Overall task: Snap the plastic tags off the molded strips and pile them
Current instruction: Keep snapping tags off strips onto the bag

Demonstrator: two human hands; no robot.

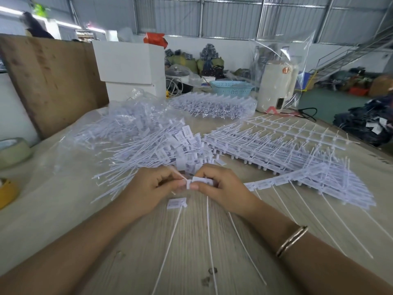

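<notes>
Two hands pinching a white tag at the end of a molded strip, over a wooden table.

The left hand point(148, 189) and the right hand point(221, 186) meet at the near side of the pile of loose tags point(153, 143), fingers curled, each pinching an end tag on the strip point(270, 182); the strip runs from the right hand away from the pile towards the stack of strips point(282, 145), its thin tails hanging over the table point(191, 252). One loose tag point(177, 202) lies just under the hands. Beyond the pile sit a bagged bundle of strips point(214, 105), white boxes point(129, 67) and a blue basket point(231, 87). A bracelet point(291, 240) circles the right wrist.
</notes>
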